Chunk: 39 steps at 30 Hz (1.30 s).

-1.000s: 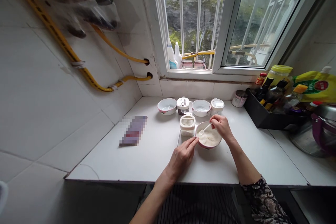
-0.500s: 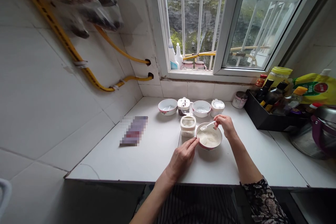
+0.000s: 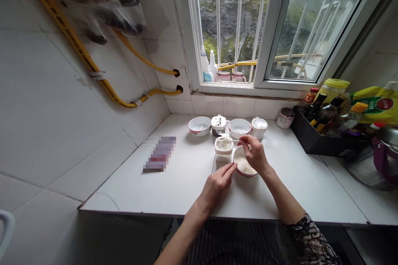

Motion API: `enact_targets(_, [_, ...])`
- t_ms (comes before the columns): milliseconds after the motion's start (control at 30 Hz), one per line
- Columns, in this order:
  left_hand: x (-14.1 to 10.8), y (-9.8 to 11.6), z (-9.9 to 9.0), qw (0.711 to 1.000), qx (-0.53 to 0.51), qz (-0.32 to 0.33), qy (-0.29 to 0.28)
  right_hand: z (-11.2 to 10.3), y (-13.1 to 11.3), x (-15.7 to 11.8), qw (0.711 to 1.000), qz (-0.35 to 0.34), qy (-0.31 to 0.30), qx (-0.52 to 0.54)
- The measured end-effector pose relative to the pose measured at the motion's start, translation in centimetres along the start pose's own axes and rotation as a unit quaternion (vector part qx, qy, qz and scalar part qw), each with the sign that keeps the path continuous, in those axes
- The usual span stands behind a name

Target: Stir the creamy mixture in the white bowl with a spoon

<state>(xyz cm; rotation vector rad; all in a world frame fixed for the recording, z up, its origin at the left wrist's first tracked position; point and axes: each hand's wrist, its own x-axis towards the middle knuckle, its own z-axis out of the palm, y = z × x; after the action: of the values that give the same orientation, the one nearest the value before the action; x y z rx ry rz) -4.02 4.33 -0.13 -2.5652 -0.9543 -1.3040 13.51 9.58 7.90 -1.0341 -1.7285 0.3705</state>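
My right hand (image 3: 255, 154) pinches the handle of a small white spoon (image 3: 232, 140). The spoon's head is over the mouth of a square white seasoning jar (image 3: 223, 155), which stands with its top open and pale contents inside. Just right of the jar is a bowl (image 3: 244, 166) holding a white powdery substance, partly hidden beneath my right hand. My left hand (image 3: 217, 184) grips the bowl's near left rim with fingertips and thumb.
Behind stand a white bowl (image 3: 199, 126), a dark-filled jar (image 3: 218, 124), another bowl (image 3: 239, 127) and a lidded jar (image 3: 259, 127). A black box (image 3: 323, 140) of bottles and a steel pot (image 3: 363, 165) are at right. A blurred purple packet (image 3: 161, 155) lies left.
My right hand has moved left with the spoon, from above the bowl to the open seasoning jar. My left hand stays at the bowl's rim.
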Motion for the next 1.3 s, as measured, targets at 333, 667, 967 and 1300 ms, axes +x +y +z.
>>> enact_targets(333, [0.0,0.0,-0.2,1.0,0.0,-0.004,-0.008,-1.5,-0.2,0.2,0.997,0.053,0.056,0.024])
enact_targets(667, [0.0,-0.1,-0.2,1.0,-0.002,-0.006,-0.013,-3.7,1.4,0.5,0.986,0.167,0.006,-0.015])
enact_targets(967, [0.0,0.0,-0.2,1.0,-0.005,-0.009,-0.014,-2.6,1.3,0.3,0.975,0.214,-0.057,0.005])
enact_targets(1300, [0.0,0.0,-0.1,1.0,-0.008,-0.007,-0.008,-3.6,2.6,1.0,0.934,0.306,-0.019,0.185])
